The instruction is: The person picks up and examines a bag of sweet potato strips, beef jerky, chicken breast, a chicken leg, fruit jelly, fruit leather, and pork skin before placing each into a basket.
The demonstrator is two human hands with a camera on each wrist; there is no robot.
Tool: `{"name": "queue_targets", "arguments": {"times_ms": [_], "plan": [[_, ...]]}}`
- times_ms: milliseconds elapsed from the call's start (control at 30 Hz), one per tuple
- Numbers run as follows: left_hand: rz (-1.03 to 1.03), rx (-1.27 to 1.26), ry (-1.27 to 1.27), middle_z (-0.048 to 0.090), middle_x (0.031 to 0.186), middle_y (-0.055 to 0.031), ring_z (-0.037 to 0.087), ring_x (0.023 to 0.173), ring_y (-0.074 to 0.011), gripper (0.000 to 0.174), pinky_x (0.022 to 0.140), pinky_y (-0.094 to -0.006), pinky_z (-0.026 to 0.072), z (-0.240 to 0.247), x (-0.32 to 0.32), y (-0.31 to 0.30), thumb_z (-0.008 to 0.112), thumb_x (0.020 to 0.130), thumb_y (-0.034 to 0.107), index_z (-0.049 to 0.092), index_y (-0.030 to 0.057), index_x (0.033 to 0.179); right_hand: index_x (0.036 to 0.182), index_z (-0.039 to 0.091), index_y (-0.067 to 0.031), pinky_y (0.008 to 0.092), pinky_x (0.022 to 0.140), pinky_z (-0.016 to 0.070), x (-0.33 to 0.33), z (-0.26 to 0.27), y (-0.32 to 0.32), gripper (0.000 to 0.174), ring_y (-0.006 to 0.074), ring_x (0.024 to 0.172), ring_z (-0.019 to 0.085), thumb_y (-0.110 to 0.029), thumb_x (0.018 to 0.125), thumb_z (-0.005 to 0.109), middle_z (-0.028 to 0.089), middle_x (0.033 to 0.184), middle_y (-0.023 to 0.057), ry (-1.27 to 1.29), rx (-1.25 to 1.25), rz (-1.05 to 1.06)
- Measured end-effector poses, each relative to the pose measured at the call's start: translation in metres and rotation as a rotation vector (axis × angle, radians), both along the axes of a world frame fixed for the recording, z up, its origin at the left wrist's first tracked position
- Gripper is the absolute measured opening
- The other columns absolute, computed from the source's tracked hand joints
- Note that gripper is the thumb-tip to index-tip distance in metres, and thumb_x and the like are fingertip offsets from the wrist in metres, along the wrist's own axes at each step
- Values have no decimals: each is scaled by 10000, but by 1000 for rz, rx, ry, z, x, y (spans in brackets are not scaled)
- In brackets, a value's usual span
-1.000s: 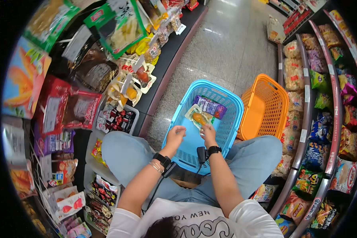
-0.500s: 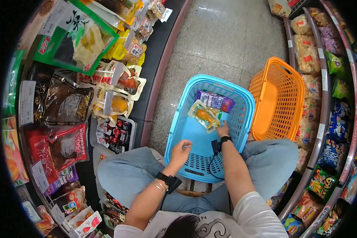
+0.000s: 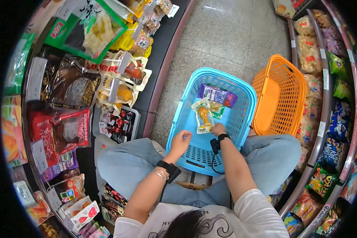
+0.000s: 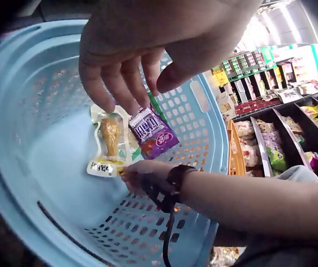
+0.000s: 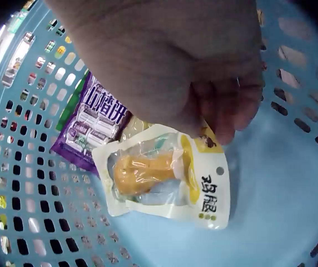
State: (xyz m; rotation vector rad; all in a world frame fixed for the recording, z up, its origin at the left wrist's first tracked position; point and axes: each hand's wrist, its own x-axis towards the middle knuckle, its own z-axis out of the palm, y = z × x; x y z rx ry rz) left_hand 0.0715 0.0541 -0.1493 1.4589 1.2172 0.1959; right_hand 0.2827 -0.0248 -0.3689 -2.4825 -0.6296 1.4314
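A vacuum-packed chicken leg [image 3: 203, 115] lies in the blue basket [image 3: 187, 115], its white printed end toward the person. My right hand [image 3: 218, 129] pinches a corner of that printed end; in the right wrist view the curled fingers [image 5: 226, 114] meet the pack's yellow edge. Partly under the chicken leg is another clear pack with a green edge [image 3: 217, 109]. A purple bag of hawthorn biscuits [image 3: 218, 96] rests against the far side of the basket. My left hand [image 3: 180, 143] hovers over the basket's near left side, fingers loosely bent, holding nothing.
An orange basket [image 3: 261, 117] stands right of the blue one. Shelves of packaged snacks rise on both sides, with a black shelf edge [image 3: 156, 75] at left. The person's bent knees [image 3: 271, 162] flank the basket. Tiled floor [image 3: 226, 35] stretches ahead.
The chicken leg pack has turned from slanting to nearly upright in the head view and shifted slightly, baring more of the pack beneath. The right hand moved with it; the left hand stays empty.
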Motion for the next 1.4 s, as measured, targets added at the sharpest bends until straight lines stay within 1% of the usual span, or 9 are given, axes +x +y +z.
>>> {"name": "queue_targets", "arguments": {"times_ms": [33,67,200,367,633,900,1067,1200,1400], "plan": [[1,2,12,665,896,-88,632,773,-204,172,700,-305,481,-1,0,0,571,841,144,614,37,968,862,662,-3,315,482,480,-2,15,5,205,184,539,622,-155,734,613,649,690,111,79,-6,-2],[3,3,24,665,892,-90,632,778,-211,177,705,-312,482,-4,0,-1,575,836,149,617,37,967,832,667,-13,414,755,490,-2,36,10,239,322,882,627,-206,694,629,643,929,215,180,0,-20],[-47,50,19,664,903,-109,638,841,-238,193,748,-334,486,-18,-4,-3,582,825,163,623,40,968,906,650,-10,426,803,468,-7,74,24,272,372,918,592,-194,711,606,630,955,219,64,142,195],[-116,204,-23,655,933,-118,634,843,-225,198,747,-311,492,-7,-3,-4,591,825,109,605,17,999,887,650,-34,435,738,473,-17,151,25,212,378,853,596,-137,730,553,632,874,212,-190,366,423],[-255,692,186,564,1159,-153,514,1103,-315,696,944,-381,394,48,-2,-13,828,596,258,526,76,1197,823,602,-50,426,581,450,-38,320,14,161,357,661,587,-209,834,574,601,691,166,-255,880,537],[-349,94,-317,623,935,-39,584,868,-117,304,751,-286,466,71,-4,-14,736,759,164,581,20,977,818,643,-12,318,588,470,-41,382,-10,146,238,628,624,-155,791,654,617,662,111,-168,1097,292],[-121,-164,-417,622,928,-5,579,840,-83,250,701,-262,475,82,-10,-23,673,825,211,578,51,992,1162,527,8,316,769,486,-35,349,-26,563,265,988,593,-168,687,773,621,1071,151,-507,1133,44],[54,-189,-380,629,943,-6,591,837,-81,266,667,-239,481,108,-12,-25,632,858,261,572,76,1040,1159,539,32,281,760,490,-46,320,-41,519,145,907,602,-205,750,754,631,1023,93,467,889,-108],[167,-234,-555,634,951,-15,601,840,-90,250,664,-253,492,94,-17,-23,635,862,249,578,79,1037,1069,611,22,249,717,487,-57,323,-41,390,108,818,614,-223,786,722,656,933,63,653,807,-31]]}}
